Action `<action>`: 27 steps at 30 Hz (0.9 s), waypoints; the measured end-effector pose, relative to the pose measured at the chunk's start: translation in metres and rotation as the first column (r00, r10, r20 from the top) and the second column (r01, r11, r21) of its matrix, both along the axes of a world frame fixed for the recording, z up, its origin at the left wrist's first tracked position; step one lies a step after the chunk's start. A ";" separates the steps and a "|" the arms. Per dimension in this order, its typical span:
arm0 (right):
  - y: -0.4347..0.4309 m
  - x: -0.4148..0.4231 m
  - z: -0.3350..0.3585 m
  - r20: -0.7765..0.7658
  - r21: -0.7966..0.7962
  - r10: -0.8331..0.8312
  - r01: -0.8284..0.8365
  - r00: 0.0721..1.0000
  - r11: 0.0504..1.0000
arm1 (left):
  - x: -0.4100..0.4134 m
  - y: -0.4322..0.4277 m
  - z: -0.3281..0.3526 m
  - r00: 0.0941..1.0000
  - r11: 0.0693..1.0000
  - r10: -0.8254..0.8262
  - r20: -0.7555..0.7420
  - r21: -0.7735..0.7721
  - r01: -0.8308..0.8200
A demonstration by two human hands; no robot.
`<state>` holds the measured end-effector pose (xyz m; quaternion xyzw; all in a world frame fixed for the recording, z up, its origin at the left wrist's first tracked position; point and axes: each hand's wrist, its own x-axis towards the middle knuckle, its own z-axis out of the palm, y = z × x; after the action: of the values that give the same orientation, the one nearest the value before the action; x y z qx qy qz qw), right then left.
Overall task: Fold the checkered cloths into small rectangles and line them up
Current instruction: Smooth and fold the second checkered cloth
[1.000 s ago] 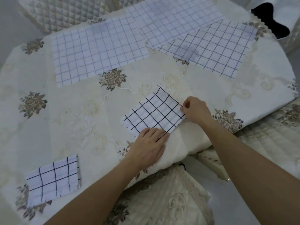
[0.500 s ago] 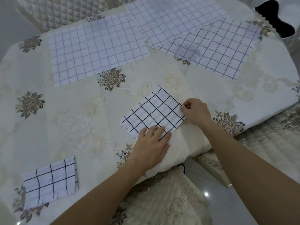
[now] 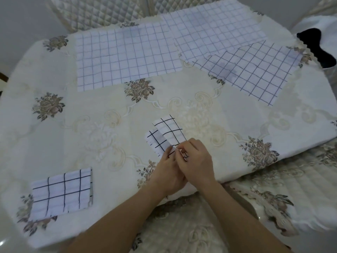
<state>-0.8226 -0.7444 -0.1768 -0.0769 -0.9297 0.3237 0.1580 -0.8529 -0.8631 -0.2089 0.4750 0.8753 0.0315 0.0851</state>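
Corners should be matched before the crease is pressed; the cloth (image 3: 171,130) right of the finished rectangle (image 3: 62,192) is pinched by left hand (image 3: 167,172) and right hand (image 3: 197,161).

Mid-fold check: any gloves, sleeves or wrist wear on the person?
No. The left hand and right hand are bare, ungloved. Both forearms are uncovered down to the frame edge; no sleeve, watch, bracelet or ring shows.

Your left hand (image 3: 167,172) and right hand (image 3: 196,161) were together on the centre cloth (image 3: 167,132) at the near edge of the table (image 3: 91,115). The folded cloth (image 3: 62,193) lay well to their left. Across the far side lay the left cloth (image 3: 125,55), middle cloth (image 3: 213,31) and right cloth (image 3: 255,70), the right overlapping the middle's near edge.
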 end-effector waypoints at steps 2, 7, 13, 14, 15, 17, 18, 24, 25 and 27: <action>-0.005 0.002 -0.009 0.024 0.008 0.004 -0.004 1.000 1.000 | 0.005 -0.012 0.004 1.000 1.000 0.026 -0.005 -0.010 -0.026; -0.010 0.001 -0.021 -0.008 0.077 0.051 -0.050 0.999 0.996 | 0.019 -0.076 0.003 0.957 0.957 0.289 -0.009 -0.020 -0.289; -0.013 0.001 -0.033 0.026 0.144 0.100 -0.103 0.995 0.984 | 0.018 -0.090 -0.005 0.962 0.960 0.271 -0.004 -0.070 -0.271; -0.014 0.001 -0.034 0.032 0.148 0.114 -0.117 0.993 0.982 | 0.018 -0.090 -0.004 0.961 0.959 0.275 -0.007 -0.068 -0.275; -0.014 0.002 -0.036 0.036 0.153 0.131 -0.136 0.991 0.979 | 0.018 -0.090 -0.004 0.960 0.958 0.280 -0.012 -0.061 -0.280; -0.016 0.004 -0.039 0.035 0.176 0.173 -0.176 0.984 0.969 | 0.018 -0.090 -0.004 0.959 0.958 0.283 -0.018 -0.045 -0.283; -0.016 0.006 -0.041 0.033 0.187 0.189 -0.192 0.981 0.963 | 0.018 -0.090 -0.004 0.960 0.959 0.281 -0.017 -0.044 -0.281; -0.016 0.010 -0.050 0.047 0.204 0.206 -0.212 0.977 0.956 | 0.017 -0.094 -0.007 0.963 0.961 0.268 -0.017 -0.066 -0.269; -0.017 0.010 -0.050 0.048 0.208 0.213 -0.218 0.976 0.953 | 0.018 -0.094 -0.008 0.963 0.961 0.268 -0.019 -0.063 -0.269; -0.018 0.009 -0.050 0.050 0.207 0.221 -0.226 0.974 0.952 | 0.018 -0.093 -0.008 0.962 0.960 0.272 -0.014 -0.059 -0.272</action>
<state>-0.8135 -0.7625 -0.2268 0.0418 -0.9636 0.2376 0.1154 -0.8347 -0.9564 -0.2164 0.3476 0.9330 0.0148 0.0917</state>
